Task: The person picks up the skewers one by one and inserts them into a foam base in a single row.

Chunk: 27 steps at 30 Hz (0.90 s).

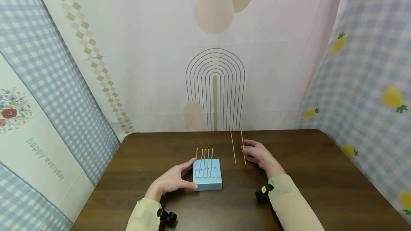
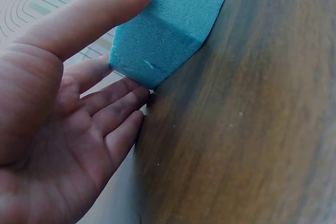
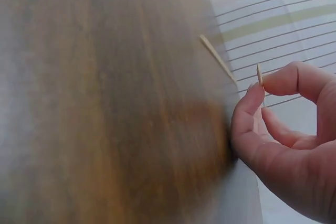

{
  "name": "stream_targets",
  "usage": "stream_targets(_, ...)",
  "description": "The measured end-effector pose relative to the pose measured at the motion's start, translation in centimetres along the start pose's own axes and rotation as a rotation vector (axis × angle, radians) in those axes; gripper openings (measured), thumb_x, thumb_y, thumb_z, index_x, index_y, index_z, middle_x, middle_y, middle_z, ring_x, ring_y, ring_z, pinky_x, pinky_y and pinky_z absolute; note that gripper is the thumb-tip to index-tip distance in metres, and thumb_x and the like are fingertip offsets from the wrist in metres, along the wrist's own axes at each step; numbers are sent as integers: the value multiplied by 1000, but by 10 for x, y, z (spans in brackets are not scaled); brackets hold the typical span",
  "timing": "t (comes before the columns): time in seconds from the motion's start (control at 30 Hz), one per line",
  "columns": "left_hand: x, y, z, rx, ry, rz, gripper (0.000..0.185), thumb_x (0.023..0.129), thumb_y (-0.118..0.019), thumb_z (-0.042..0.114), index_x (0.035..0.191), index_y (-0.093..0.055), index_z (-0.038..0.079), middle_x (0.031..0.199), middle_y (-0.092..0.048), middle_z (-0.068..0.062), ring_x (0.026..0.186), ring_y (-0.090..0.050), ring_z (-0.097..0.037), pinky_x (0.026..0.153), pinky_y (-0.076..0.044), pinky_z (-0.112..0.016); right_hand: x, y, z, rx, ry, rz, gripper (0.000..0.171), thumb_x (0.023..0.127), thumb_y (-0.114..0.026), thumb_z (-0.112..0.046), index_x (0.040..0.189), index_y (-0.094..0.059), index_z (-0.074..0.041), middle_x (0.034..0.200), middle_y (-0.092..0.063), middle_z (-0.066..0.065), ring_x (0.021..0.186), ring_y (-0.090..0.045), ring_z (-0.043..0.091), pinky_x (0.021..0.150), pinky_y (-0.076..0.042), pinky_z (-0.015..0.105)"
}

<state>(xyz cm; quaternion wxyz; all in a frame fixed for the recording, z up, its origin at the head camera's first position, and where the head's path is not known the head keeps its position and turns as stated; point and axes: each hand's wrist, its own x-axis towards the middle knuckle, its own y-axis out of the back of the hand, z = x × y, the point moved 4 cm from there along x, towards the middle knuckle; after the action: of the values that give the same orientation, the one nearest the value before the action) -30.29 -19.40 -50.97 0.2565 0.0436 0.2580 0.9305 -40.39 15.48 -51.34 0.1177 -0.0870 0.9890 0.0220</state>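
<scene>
While left hand [image 1: 171, 181] steadies foam block [image 1: 207, 179] holding five sticks [image 1: 204, 159], fingers loosely extended, right hand [image 1: 258, 154] pinches skewer [image 1: 243, 147]

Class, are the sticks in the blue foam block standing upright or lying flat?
Upright: five sticks rise from the foam block.

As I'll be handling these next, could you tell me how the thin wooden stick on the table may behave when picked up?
The stick looks thin and straight, so probably light, stiff and snappable. Lying flat on the table, it may roll if nudged.
</scene>
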Motion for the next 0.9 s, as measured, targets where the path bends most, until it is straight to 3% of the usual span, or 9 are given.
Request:
stream_targets(0.27,0,1,-1,-8,-7,4,105,89,-91,33,170,-28,10,171,-34,-14,156,-37,-33,123,-32,-56,-15,0,8,96,21,14,67,104,-58,1,166,-34,-3,149,-55,25,108,-65,19,80,-57,26)
stream_targets(0.5,-1,1,-1,8,-9,9,105,89,-91,33,170,-29,11,171,-37,-13,155,-38,-32,123,-33,-56,-24,1,8,155,23,36,55,110,-54,-7,163,-40,-1,137,-63,18,106,-68,18,82,-59,27)
stream_targets(0.9,-1,2,2,25,4,16,105,89,-90,35,171,-29,12,170,-38,-13,154,-40,-33,122,-33,-57,-33,-9,-13,105,171,27,44,108,-58,-8,149,-49,6,112,-71,8,98,-73,18,80,-62,27)
